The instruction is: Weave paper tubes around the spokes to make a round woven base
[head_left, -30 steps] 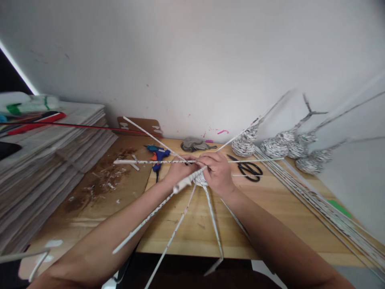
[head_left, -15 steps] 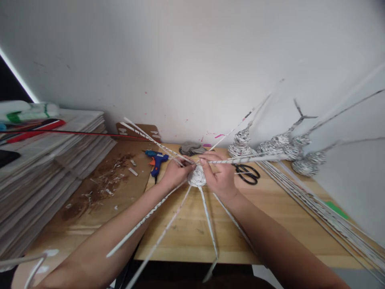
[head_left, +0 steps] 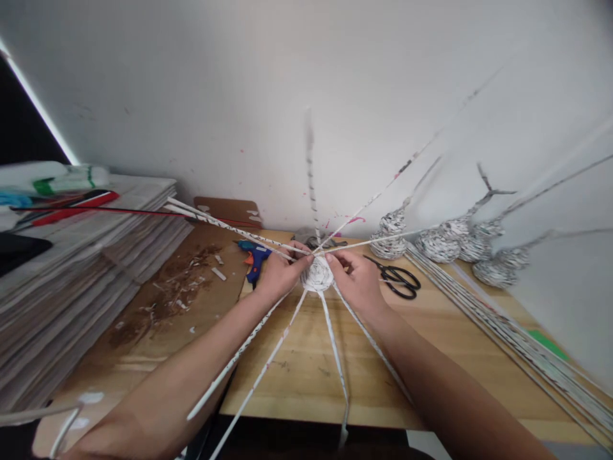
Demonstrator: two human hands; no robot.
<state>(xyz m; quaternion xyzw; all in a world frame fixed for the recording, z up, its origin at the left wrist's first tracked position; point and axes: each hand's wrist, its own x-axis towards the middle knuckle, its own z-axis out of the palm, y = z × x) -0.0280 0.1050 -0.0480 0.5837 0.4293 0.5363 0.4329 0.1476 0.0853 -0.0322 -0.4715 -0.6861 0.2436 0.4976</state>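
Observation:
A small round piece woven from rolled newspaper tubes (head_left: 318, 276) sits between my hands, its long spokes fanning out in all directions. My left hand (head_left: 283, 273) grips its left side, thumb at the top edge, with a pair of paper tubes (head_left: 225, 223) passing by the fingers to the upper left. With fingers curled, my right hand (head_left: 357, 276) pinches the right edge of the weave. One paper tube (head_left: 310, 172) stands nearly upright behind it, its tip blurred. Another tube (head_left: 383, 191) slants to the upper right. My fingers hide part of the rim.
A blue glue gun (head_left: 257, 257) lies left of my hands, black scissors (head_left: 400, 281) to the right. Several woven paper gourd shapes (head_left: 440, 241) line the wall. Loose paper tubes (head_left: 502, 326) lie at right. Stacked newspapers (head_left: 90, 268) stand at left, by a cardboard sheet (head_left: 143, 345) with scraps.
One paper tube that stretched right from my right hand now stands upright behind the weave. My right hand has shifted slightly to the right along the rim. The view has moved a little.

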